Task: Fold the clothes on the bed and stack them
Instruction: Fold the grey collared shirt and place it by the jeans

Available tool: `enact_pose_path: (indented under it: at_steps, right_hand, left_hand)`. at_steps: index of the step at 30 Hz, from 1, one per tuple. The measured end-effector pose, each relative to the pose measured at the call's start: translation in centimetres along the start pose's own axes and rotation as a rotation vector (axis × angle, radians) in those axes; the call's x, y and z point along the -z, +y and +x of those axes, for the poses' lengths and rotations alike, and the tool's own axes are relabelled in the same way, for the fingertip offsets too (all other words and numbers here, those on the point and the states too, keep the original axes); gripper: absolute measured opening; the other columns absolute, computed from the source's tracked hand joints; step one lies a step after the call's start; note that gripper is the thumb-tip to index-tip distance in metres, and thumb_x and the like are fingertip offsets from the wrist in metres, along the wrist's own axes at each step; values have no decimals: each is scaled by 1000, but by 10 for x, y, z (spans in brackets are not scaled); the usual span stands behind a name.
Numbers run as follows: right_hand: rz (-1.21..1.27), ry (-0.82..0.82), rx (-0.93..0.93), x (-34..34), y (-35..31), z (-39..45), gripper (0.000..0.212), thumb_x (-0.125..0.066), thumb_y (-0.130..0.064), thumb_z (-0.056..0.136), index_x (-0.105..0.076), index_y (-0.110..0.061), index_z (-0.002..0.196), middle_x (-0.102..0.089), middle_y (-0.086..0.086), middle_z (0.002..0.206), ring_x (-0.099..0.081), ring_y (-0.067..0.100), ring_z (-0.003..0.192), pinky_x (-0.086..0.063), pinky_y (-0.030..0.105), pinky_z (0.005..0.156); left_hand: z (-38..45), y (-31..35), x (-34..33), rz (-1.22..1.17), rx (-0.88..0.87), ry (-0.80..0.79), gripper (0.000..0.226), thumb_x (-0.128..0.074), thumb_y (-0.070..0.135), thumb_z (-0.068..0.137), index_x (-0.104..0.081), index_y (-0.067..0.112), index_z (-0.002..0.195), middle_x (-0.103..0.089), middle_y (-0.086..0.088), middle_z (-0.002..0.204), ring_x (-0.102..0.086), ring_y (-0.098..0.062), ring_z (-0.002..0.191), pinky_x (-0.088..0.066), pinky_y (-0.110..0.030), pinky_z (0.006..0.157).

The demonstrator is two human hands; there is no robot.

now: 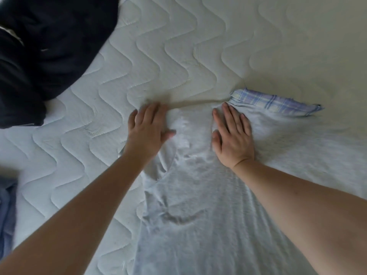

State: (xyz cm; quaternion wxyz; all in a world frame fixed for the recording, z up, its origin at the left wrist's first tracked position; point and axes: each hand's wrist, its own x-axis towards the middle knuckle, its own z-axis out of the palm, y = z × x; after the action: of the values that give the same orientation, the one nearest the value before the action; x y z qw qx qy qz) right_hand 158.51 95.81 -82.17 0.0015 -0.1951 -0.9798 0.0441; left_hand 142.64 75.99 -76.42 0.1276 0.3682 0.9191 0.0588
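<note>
My left hand (148, 129) lies flat, palm down, fingers straight and close together, pressing on the far left corner of the pale grey garment (190, 205). My right hand (231, 135) lies flat in the same way, fingers straight and slightly spread, pressing the same cloth just to the right. Neither hand grips anything; both only press down. The two hands sit side by side with a strip of grey cloth between them, fingertips pointing to the far side of the bed.

The garment is spread on the white quilted mattress (103, 108). Its long axis runs from the near edge of the view away to the far side, where it ends in a straight edge just past my fingertips. More of the same grey cloth spreads out to the right beneath my right forearm. Creases run through the cloth between my forearms, and a curved fold lies near the middle. I can read no label, brand or writing on it.

At the far right end of that edge, just beyond my right fingertips, a blue and white checked cloth (278, 103) shows, touching the grey garment. A dark navy garment (47, 46) lies bunched at the far left, well apart from my hands. A blue cloth (7, 215) shows at the near left edge.
</note>
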Motion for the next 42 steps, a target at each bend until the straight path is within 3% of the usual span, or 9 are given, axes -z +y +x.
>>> enact_pose_path:
  at_steps: [7,9,12,17,25,30,33,38,42]
  right_hand:
    - [-3,6,2,-2,2,0,61,-28,-36,98,-22,-18,156,-16,7,163,-12,20,151,-11,44,122]
    - [-2,1,-1,-2,2,0,61,-28,-36,97,-23,-18,156,-16,7,163,-13,20,151,-11,44,122]
    - [-6,-13,-2,-2,2,0,61,-27,-36,98,-21,-18,156,-15,7,164,-12,20,151,-11,44,122]
    - [14,-6,7,-3,3,0,62,-30,-35,97,-20,-19,156,-14,8,164,-11,21,151,-11,46,122]
    - [10,-24,-2,-1,1,0,62,-28,-34,96,-21,-18,156,-14,8,164,-11,21,151,-9,45,122]
    - [13,-43,-13,2,0,0,62,-28,-35,96,-21,-19,156,-14,8,164,-10,21,151,-7,44,122]
    - [9,-46,-11,2,-1,0,63,-28,-35,96,-20,-19,156,-12,8,164,-9,21,151,-6,43,122]
    - [4,-23,-14,2,-1,-1,63,-32,-33,95,-22,-19,156,-16,9,163,-12,22,151,-8,44,122]
    - [9,6,-21,2,-2,1,67,-32,-32,93,-20,-13,156,-18,9,162,-15,21,150,-10,43,122]
  left_hand:
    - [31,-40,30,17,-187,-239,87,-65,76,55,-61,17,118,-47,-3,134,-37,-24,133,-1,-42,118]
    - [27,-46,35,-26,-214,-323,81,-76,67,57,-59,18,119,-56,3,121,-50,-21,122,-17,-33,113]
    - [13,-56,41,-247,-62,-371,55,-83,47,70,-57,24,114,-62,10,84,-63,-15,82,-41,-21,66]
    - [-13,-81,43,-458,269,-193,22,-71,47,84,-61,27,80,-59,5,61,-56,-3,56,-36,-11,46]
    - [-72,-107,21,-665,754,-27,31,-78,51,75,-62,24,75,-61,12,56,-56,-13,56,-39,-25,51]
    - [-89,-89,12,-849,818,-17,19,-70,43,83,-61,27,87,-71,6,83,-67,-19,83,-52,-39,75]
    - [-93,-82,16,-749,853,69,18,-69,28,87,-53,30,94,-68,9,82,-66,-15,80,-51,-33,66]
    - [-89,-50,21,-434,599,436,42,-52,-4,87,-52,12,126,-57,-7,114,-54,-20,104,-44,-35,96]
    - [-59,14,8,-310,71,239,52,-50,-5,84,-54,8,134,-56,-11,135,-46,-26,131,-36,-46,112]
